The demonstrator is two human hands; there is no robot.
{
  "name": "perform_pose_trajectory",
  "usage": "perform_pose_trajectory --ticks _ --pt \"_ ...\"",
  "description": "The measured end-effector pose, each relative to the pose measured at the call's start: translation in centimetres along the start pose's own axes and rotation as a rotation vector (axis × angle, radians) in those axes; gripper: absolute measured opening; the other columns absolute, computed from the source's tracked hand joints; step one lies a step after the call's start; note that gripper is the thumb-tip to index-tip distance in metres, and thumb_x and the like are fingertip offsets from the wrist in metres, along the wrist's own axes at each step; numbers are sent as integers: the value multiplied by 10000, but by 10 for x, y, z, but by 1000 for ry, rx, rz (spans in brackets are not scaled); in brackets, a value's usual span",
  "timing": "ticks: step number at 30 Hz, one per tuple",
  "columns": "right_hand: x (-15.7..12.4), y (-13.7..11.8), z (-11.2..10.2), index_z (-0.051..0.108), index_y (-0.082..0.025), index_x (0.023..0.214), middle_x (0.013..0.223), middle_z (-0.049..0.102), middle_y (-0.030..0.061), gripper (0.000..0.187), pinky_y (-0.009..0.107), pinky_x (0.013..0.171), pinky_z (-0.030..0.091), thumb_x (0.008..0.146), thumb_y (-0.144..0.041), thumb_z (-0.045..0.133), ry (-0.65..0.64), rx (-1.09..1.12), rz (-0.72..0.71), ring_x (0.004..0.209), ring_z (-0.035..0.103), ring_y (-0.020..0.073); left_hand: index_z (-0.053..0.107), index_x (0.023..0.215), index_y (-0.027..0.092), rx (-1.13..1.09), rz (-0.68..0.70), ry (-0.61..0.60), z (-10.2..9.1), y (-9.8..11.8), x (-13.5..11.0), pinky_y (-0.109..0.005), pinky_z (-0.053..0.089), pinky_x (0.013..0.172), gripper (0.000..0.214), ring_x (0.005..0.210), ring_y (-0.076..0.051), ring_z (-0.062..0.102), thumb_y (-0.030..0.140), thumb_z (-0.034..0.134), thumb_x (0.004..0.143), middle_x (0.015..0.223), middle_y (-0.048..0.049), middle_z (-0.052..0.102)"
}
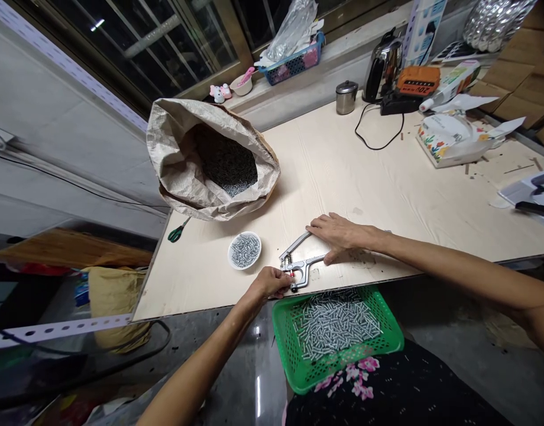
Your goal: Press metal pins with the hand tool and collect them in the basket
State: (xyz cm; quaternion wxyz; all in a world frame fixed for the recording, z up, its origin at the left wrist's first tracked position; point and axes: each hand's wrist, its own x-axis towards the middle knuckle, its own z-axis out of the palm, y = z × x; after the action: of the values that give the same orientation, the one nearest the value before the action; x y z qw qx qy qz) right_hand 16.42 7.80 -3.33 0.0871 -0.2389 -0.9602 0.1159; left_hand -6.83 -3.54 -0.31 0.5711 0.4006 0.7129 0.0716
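Observation:
A silver hand-press plier (304, 273), like those for snap fasteners, lies at the table's front edge with its handles spread and a coil spring between them. My right hand (336, 235) holds the handle ends, fingers over the upper one and thumb by the lower. At the plier's jaw, where a bit of red shows, my left hand (272, 282) is closed in a pinch; what it holds is hidden. Just left stands a white bowl (231, 258) of small metal springs (245, 248). Below the table edge, a green basket (284, 355) holds many similar springs (338, 325).
A large paper-lined sack (174, 148) of small dark metal pieces stands open at the back left. Green-handled scissors (177, 234) lie near the left edge. Farther back are a lidded metal tin (346, 97), a kettle (382, 65), an orange battery (418, 80) and a tissue box (449, 142).

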Motion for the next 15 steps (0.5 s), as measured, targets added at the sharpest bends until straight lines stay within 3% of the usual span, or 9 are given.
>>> perform_pose_trajectory --ticks 3,5,7,9,12,15 --pt "0 -3 0 588 -172 1002 986 567 98 623 351 660 371 559 -550 809 -18 1 10 867 455 249 492 437 169 111 8 35 1 0 -5 -239 374 469 443 404 -80 394 504 733 597 404 49 434" --pt "-2 -6 1 601 -178 932 949 557 91 523 333 621 360 585 -506 813 -22 8 19 842 442 237 524 460 161 299 90 187 6 2 -10 -255 381 503 424 457 -113 454 481 694 678 446 20 469" --pt "-5 -9 1 607 -184 892 930 551 85 429 325 623 368 619 -442 814 -12 16 22 841 438 229 614 595 144 520 291 396 15 7 -13 -284 421 588 332 612 -171 547 435 662 748 605 -35 580" --pt "-8 -13 0 610 -180 896 930 550 85 376 324 651 386 654 -392 805 -14 20 34 853 443 227 659 874 147 692 553 515 27 16 -10 -340 462 741 255 857 -230 577 383 663 778 896 -89 649" --pt "-11 -18 -4 604 -158 978 962 551 101 468 334 680 409 646 -417 809 -62 35 56 881 456 240 524 1206 176 864 811 445 40 32 5 -414 441 910 495 1096 -267 495 347 693 773 1217 -120 569" --pt "-15 -20 -8 583 -149 1022 977 556 109 579 343 685 425 589 -435 839 -90 46 103 892 469 253 446 1282 159 985 847 350 42 44 22 -423 441 915 575 1085 -273 482 347 679 792 1231 -129 550"
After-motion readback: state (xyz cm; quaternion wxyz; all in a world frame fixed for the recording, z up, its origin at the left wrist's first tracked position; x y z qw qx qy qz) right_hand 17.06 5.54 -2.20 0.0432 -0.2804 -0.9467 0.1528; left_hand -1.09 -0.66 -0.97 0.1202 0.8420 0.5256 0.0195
